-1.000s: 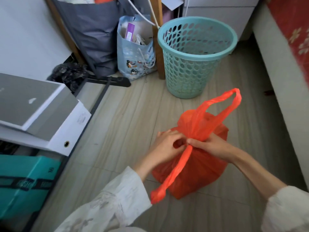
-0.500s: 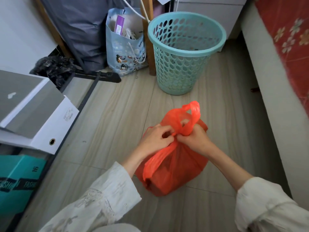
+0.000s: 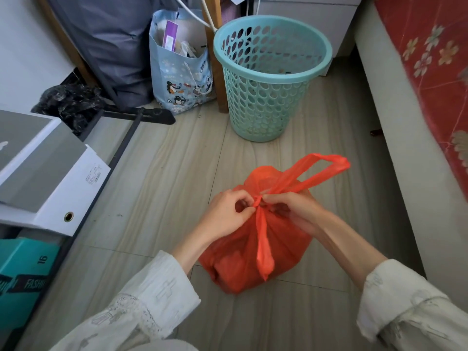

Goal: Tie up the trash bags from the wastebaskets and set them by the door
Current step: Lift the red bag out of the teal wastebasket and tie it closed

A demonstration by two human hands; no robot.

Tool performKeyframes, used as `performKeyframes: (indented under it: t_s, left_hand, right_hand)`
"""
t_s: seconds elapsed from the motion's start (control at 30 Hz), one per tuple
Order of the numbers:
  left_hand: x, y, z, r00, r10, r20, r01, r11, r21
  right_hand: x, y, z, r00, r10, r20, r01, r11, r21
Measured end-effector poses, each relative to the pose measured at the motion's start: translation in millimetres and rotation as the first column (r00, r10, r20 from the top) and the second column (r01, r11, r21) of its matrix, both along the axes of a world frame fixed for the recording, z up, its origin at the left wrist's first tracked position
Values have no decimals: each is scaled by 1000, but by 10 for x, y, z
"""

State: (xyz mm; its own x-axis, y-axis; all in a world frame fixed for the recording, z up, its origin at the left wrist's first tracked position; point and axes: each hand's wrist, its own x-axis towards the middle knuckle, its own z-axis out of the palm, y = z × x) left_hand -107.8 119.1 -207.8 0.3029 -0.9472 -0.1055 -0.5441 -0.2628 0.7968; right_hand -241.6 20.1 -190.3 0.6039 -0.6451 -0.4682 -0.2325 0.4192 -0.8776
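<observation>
thin glossy plastic trash bag [image 3: 243, 252], perforated plastic wastebasket [image 3: 263, 107]

Pale wood-grain plank floor [image 3: 177, 173] bears a knotted orange plastic trash bag [image 3: 240, 254]; teal perforated plastic wastebasket [image 3: 266, 97] at twelve o'clock.

One orange trash bag [image 3: 243, 252] with two handle loops, and one teal wastebasket [image 3: 268, 82]. Two hands: a left hand [image 3: 225, 216] and a right hand [image 3: 293, 211]. Also one blue paper gift bag [image 3: 182, 79], one crumpled black plastic bag [image 3: 68, 102], one white box [image 3: 63, 188] and one teal box [image 3: 22, 277].
</observation>
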Motion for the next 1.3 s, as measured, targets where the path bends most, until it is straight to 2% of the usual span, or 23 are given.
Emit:
performKeyframes:
  t_s: [0.07, 0.13, 0.27, 0.37, 0.5, 0.6, 0.73, 0.83, 0.9, 0.97, 1.03, 1.1, 1.17, 1.23, 1.3]
  left_hand:
    - [9, 19, -12, 999, 18, -29, -18, 1000, 13]
    - [23, 18, -5, 990, 48, -131, -43, 998, 40]
    - [26, 4, 4, 955, 148, -257, -141, 989, 45]
    - [27, 18, 44, 921, 165, -352, -144, 986, 86]
    - [16, 2, 32, 976, 96, -196, -90, 995, 41]
    - [29, -5, 14, 984, 97, -146, -101, 995, -18]
    - [28, -36, 63, 995, 63, -71, -67, 996, -53]
    - [12, -18, 61, 999, 10, -36, -11, 999, -39]
    - [11, 6, 59, 998, -13, 58, 16, 999, -52]
    - [-8, 4, 74, 969, -72, 235, 81, 996, -28]
    - [-35, -18, 96, 924, -100, 368, 123, 992, -38]
    - [-61, -34, 139, 913, -93, 398, 130, 989, -66]
    - [-91, -46, 159, 914, -91, 396, 133, 988, -82]
    - [-136, -45, 168, 900, -115, 421, 165, 983, -84]
    - [-194, -36, 193, 883, -151, 445, 215, 972, -95]
  right_hand:
    - [2, 17, -21, 1000, -7, 19, 7, 1000, 13]
    - [10, 55, -33, 999, -15, 28, 15, 1000, 8]
    - [21, 99, -17, 999, 30, -15, -32, 990, -139]
    - [28, 106, -9, 997, 72, -19, -75, 983, -168]
    - [38, 97, -20, 993, 120, -8, -119, 979, -165]
    - [28, 81, -13, 992, 120, -39, -126, 967, -219]
    - [-34, 80, 57, 999, -35, -25, 26, 953, -302]
    - [-66, 72, 73, 998, -32, -61, 6, 923, -384]
    - [-73, 53, 61, 993, -19, -115, -31, 908, -418]
    - [-64, 33, 68, 987, -46, -153, -26, 900, -436]
    - [-51, 13, 58, 972, -82, -220, -49, 844, -534]
    - [-22, -4, 55, 948, -106, -299, -116, 762, -638]
    - [-7, -28, 49, 941, -121, -317, -130, 734, -666]
    - [-30, -114, 3, 930, -139, -341, -118, 766, -632]
    - [-81, -237, -50, 915, -172, -365, -60, 837, -543]
